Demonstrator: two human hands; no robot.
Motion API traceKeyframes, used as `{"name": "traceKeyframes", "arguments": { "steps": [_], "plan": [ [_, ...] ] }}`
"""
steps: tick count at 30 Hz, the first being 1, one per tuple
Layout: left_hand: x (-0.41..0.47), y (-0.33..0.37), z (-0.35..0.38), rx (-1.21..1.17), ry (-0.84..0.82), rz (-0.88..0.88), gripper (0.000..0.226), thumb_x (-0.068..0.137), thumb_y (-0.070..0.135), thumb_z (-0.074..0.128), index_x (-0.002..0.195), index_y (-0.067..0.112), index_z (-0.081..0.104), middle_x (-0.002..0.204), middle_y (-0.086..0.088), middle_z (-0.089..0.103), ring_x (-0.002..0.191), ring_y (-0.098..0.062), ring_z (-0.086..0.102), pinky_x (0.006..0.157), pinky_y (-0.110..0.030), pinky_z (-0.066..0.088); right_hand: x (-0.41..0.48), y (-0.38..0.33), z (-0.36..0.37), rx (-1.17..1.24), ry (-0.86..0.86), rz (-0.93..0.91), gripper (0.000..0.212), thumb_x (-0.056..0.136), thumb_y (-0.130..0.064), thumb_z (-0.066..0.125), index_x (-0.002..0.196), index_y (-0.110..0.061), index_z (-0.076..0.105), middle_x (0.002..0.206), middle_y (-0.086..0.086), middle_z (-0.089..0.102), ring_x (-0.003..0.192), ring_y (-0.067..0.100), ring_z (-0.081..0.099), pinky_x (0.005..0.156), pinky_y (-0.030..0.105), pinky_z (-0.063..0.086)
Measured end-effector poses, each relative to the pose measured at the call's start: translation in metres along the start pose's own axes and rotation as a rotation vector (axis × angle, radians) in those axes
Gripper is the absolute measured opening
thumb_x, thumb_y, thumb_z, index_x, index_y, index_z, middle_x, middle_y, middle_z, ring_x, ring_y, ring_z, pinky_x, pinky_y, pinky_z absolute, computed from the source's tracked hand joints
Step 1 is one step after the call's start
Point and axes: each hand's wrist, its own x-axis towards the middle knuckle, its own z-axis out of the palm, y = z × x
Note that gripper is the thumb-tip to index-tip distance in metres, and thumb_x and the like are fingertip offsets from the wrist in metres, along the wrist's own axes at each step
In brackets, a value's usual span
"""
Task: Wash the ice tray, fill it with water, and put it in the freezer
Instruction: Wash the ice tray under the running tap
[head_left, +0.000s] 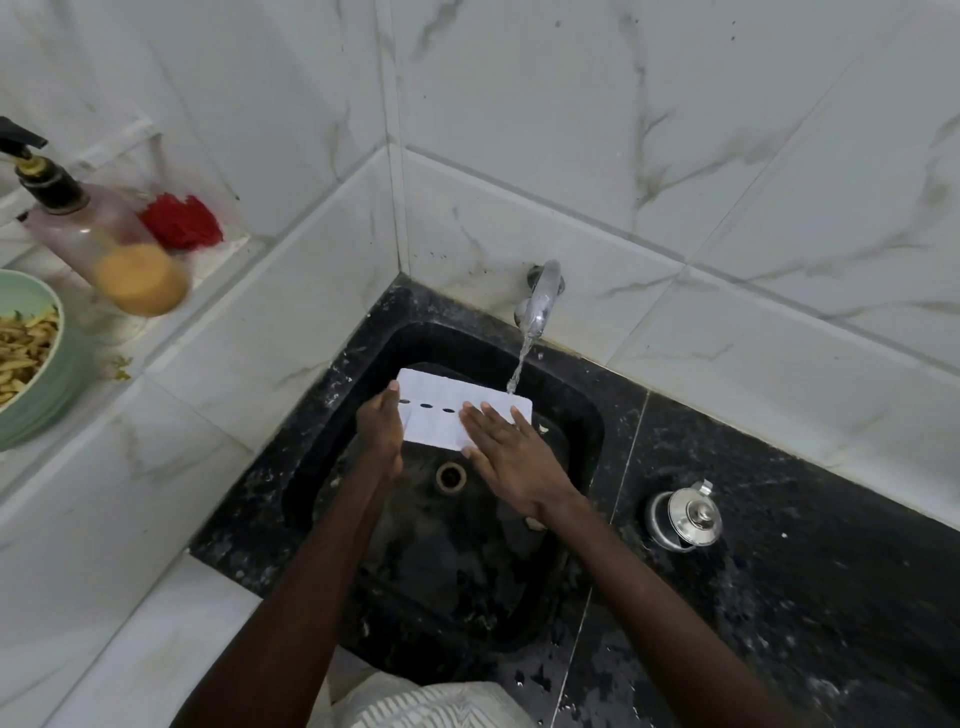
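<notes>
A white ice tray (441, 400) is held flat over the black sink (587, 415), a row of dark holes along its middle. My left hand (382, 431) grips its left end, thumb on top. The fingers of my right hand (511, 457) lie spread and flat on the tray's right half. Water runs from the chrome tap (543, 296) on the back wall and lands on the tray's far right corner. The sink's round drain (451, 476) shows just below the tray.
A small steel kettle (685, 517) stands on the black counter right of the sink. On the white tiled ledge at left are a pump soap bottle (98, 241), a red scrubber (182, 221) and a green bowl (39, 374) of food scraps.
</notes>
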Motion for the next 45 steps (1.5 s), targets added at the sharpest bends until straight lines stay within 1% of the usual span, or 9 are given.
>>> {"name": "traceKeyframes", "arguments": {
  "steps": [10,16,21,26,31,33,37,41,45],
  "plan": [
    [-0.001,0.002,-0.009,-0.083,0.041,-0.015,0.035,0.107,0.024,0.057,0.112,-0.008,0.07,0.101,-0.02,0.07,0.075,-0.025,0.067,0.063,-0.029,0.054,-0.008,0.011,0.002,0.114,0.018,0.146,0.067,0.11,-0.056,0.02,0.165,-0.02,0.015,0.171,-0.007,0.007,0.159,0.01,-0.004,0.131,0.038,-0.002],
    [-0.004,0.017,-0.013,-0.101,0.025,0.012,0.024,0.107,0.024,0.056,0.104,0.005,0.07,0.097,-0.014,0.072,0.077,-0.023,0.069,0.067,-0.03,0.057,-0.011,0.015,-0.001,0.124,0.026,0.093,0.064,0.11,-0.056,0.018,0.165,-0.023,0.016,0.172,-0.008,0.01,0.158,0.005,-0.002,0.131,0.041,0.001],
    [-0.003,0.013,-0.017,-0.103,0.019,-0.018,0.028,0.107,0.028,0.057,0.103,0.005,0.072,0.103,-0.017,0.074,0.092,-0.034,0.072,0.081,-0.043,0.061,-0.007,0.035,0.001,0.181,-0.001,0.212,0.067,0.109,-0.059,0.015,0.165,-0.023,0.005,0.172,-0.007,0.001,0.158,0.006,-0.01,0.13,0.038,-0.004],
    [-0.018,0.006,-0.002,0.03,-0.09,-0.045,0.037,0.101,0.049,0.061,0.097,0.015,0.077,0.09,-0.007,0.077,0.081,-0.025,0.074,0.08,-0.041,0.063,0.029,0.042,-0.018,0.198,-0.152,0.364,0.079,0.106,-0.065,0.012,0.165,-0.013,0.01,0.173,0.003,0.004,0.16,0.019,-0.005,0.13,0.046,-0.003],
    [-0.055,0.02,0.022,0.067,-0.184,-0.074,0.032,0.107,0.033,0.054,0.113,0.009,0.075,0.099,-0.008,0.073,0.081,-0.018,0.067,0.057,-0.006,0.05,0.068,0.001,-0.012,0.15,-0.103,0.319,0.08,0.106,-0.064,0.018,0.164,-0.009,0.015,0.173,0.008,0.01,0.16,0.027,0.005,0.129,0.05,0.003],
    [-0.057,0.017,0.02,-0.035,-0.186,-0.141,0.037,0.107,0.033,0.054,0.117,0.003,0.074,0.108,-0.015,0.076,0.086,-0.021,0.071,0.067,-0.02,0.059,0.069,-0.022,-0.004,0.101,-0.058,0.168,0.068,0.11,-0.052,0.019,0.164,-0.011,0.019,0.173,0.007,0.012,0.16,0.027,0.006,0.128,0.051,0.009],
    [-0.055,0.02,0.003,-0.063,-0.08,-0.217,0.033,0.107,0.03,0.052,0.112,0.003,0.071,0.101,-0.017,0.074,0.077,-0.023,0.067,0.057,-0.027,0.052,0.043,-0.047,0.017,0.253,-0.089,0.03,0.063,0.11,-0.05,0.013,0.164,-0.021,0.023,0.173,-0.001,0.016,0.16,0.021,0.01,0.128,0.046,0.01],
    [-0.047,0.025,-0.011,-0.097,-0.02,-0.439,0.035,0.108,0.02,0.052,0.132,-0.005,0.059,0.123,-0.028,0.065,0.109,-0.047,0.068,0.079,-0.053,0.056,0.017,-0.053,0.031,0.258,-0.114,0.042,0.059,0.11,-0.039,0.041,0.163,-0.018,0.026,0.172,-0.001,0.019,0.159,0.02,0.013,0.128,0.046,0.012],
    [-0.053,0.034,-0.019,-0.111,-0.064,-0.466,0.027,0.099,0.003,0.053,0.12,-0.012,0.061,0.115,-0.027,0.067,0.097,-0.039,0.069,0.07,-0.047,0.056,-0.004,-0.049,0.04,0.224,0.007,0.168,0.055,0.103,-0.028,0.052,0.155,-0.014,0.042,0.163,0.006,0.041,0.153,0.028,0.033,0.124,0.047,0.027]
  ]
}}
